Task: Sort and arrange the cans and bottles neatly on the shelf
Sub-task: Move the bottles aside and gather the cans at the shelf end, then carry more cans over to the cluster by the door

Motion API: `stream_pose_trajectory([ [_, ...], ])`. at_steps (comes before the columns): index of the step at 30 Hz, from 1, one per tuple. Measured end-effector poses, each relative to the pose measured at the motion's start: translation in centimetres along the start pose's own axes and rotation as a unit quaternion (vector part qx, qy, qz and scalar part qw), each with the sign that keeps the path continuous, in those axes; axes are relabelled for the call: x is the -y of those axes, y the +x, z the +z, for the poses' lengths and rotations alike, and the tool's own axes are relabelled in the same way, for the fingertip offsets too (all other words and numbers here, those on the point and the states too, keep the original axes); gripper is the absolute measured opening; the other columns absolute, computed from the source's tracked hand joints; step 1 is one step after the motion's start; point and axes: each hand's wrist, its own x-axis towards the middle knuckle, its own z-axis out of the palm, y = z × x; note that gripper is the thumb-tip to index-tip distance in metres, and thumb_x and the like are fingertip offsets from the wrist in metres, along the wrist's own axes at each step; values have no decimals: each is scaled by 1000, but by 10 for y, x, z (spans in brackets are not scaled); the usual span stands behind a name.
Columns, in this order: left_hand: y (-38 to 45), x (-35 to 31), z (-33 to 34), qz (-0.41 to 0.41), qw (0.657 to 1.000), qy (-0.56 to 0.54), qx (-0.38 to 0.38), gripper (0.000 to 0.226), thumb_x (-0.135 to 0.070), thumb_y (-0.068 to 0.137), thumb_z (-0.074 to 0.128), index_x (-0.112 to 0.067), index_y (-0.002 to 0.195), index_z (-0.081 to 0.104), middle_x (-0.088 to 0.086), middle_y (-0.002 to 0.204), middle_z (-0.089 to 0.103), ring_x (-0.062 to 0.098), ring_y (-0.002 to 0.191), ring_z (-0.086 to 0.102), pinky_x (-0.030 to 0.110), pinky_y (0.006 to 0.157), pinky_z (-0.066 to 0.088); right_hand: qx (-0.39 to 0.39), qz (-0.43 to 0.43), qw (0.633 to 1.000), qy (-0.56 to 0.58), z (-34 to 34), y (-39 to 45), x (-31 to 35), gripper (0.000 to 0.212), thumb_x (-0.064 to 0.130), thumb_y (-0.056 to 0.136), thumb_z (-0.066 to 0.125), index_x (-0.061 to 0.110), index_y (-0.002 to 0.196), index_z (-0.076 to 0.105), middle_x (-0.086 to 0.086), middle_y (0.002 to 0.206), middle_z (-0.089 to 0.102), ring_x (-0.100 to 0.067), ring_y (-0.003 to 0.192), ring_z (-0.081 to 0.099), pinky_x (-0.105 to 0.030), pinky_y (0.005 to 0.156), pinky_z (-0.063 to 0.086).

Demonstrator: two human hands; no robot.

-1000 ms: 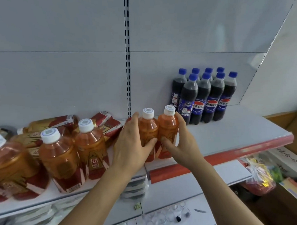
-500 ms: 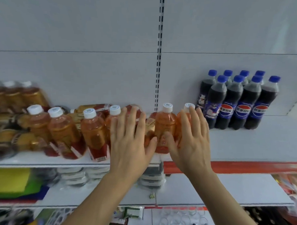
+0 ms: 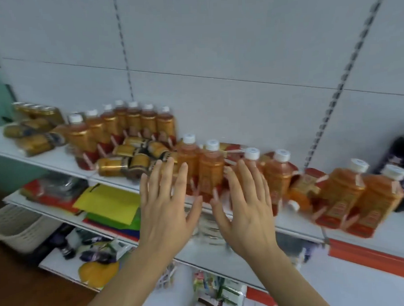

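The light is bright, even and cool, with almost no shadows on the white back panel (image 3: 215,48). The whole picture is soft from motion blur; the bottles (image 3: 211,171) at right and the lower shelves smear the most. Straight shelf (image 3: 57,156) lines bend and tilt toward the edges.

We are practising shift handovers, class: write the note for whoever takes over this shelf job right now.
Left hand and right hand: open, fingers spread, holding nothing, in front of the middle tea bottles.
Done: a block of tea bottles stands upright at the back left; two more stand at the right.
Left: gold cans lie jumbled, one bottle lies on its side; the middle bottles need lining up.
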Motion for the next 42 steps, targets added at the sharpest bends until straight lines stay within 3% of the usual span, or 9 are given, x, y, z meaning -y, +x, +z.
stream_pose_trajectory([
  [4, -19, 89, -17, -49, 998, 31, 9, 76, -63, 105, 37, -16, 164, 34, 10, 175, 21, 33, 163, 13, 62, 127, 19, 47, -31, 998, 9, 42, 6, 76, 67, 54, 106, 50, 10, 157, 49, -16, 170, 36, -36, 163, 19, -62, 126, 28],
  [9, -34, 175, -33, -96, 994, 39, 31, 76, -60, 103, 43, -17, 165, 31, 10, 173, 24, 33, 161, 18, 58, 128, 20, 97, -58, 993, 18, 91, 21, 152, 68, 55, 106, 47, 9, 157, 49, -17, 169, 37, -37, 163, 20, -60, 127, 27],
  [15, -17, 240, -24, -134, 988, 11, 71, 77, -59, 102, 40, -19, 166, 27, 11, 170, 32, 33, 157, 25, 55, 127, 26, 137, -60, 989, -10, 149, 52, 188, 69, 55, 104, 50, 9, 155, 50, -18, 167, 41, -39, 162, 22, -60, 126, 27],
  [19, 10, 272, 5, -115, 987, -2, 108, 80, -61, 103, 36, -21, 169, 17, 9, 173, 25, 30, 159, 20, 49, 129, 23, 126, -32, 991, -31, 192, 74, 186, 68, 55, 103, 53, 9, 154, 52, -21, 161, 48, -41, 159, 28, -61, 125, 30],
  [25, 58, 308, 51, -54, 985, -22, 164, 90, -64, 99, 54, -24, 169, 13, 4, 175, 18, 26, 161, 15, 38, 129, 11, 176, 31, 982, -65, 238, 116, 181, 79, 71, 105, 26, 16, 156, 50, -19, 161, 49, -40, 159, 28, -59, 130, 21],
  [29, 82, 321, 78, -10, 976, -39, 216, 92, -65, 96, 58, -23, 167, 17, 2, 172, 23, 27, 159, 20, 45, 129, 25, 217, 63, 969, -97, 254, 130, 175, 68, 60, 106, 25, 21, 155, 49, -14, 157, 55, -39, 157, 31, -57, 130, 18],
  [33, 90, 327, 92, 9, 965, -67, 255, 86, -59, 95, 64, -26, 162, 22, -1, 159, 37, 25, 141, 45, 43, 112, 47, 267, 80, 953, -117, 256, 136, 173, 73, 61, 100, 20, 26, 161, 38, -7, 151, 60, -37, 156, 32, -56, 131, 15],
  [36, 95, 337, 97, 36, 960, -84, 266, 88, -54, 96, 68, -27, 163, 18, 0, 158, 36, 25, 139, 46, 42, 108, 49, 294, 92, 941, -138, 257, 140, 175, 76, 61, 99, 18, 27, 166, 28, -9, 146, 64, -37, 154, 35, -54, 132, 12],
  [42, 104, 348, 82, 74, 957, -95, 264, 86, -58, 93, 70, -30, 162, 27, -3, 159, 38, 24, 139, 46, 41, 111, 46, 320, 92, 929, -159, 244, 149, 185, 76, 65, 91, 36, 37, 161, 35, 2, 132, 71, -25, 137, 53, -51, 132, 12],
])
